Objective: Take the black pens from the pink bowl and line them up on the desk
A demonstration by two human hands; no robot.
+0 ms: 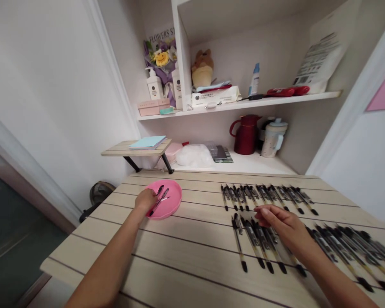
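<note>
A round pink plate (175, 204) lies on the table with a black pen (160, 201) and a thin white-tipped piece in it. My left hand (146, 200) reaches over the plate's left rim, its fingers closed at the end of another dark pen (160, 189); most of that pen is hidden by the hand. Hovering over the rows of pens, my right hand (284, 222) has thumb and fingers drawn together, with nothing visible in them. Below it lies the front group of black pens (255, 239), partly covered by the hand and forearm.
Behind my right hand runs a back row of pens (266, 194); more pens (349, 248) lie at the right. A small raised stand (118, 148) bears blue paper (147, 142). At the back are a plastic bag (194, 156), red jug (246, 134) and pale tumbler (272, 139) beneath a shelf.
</note>
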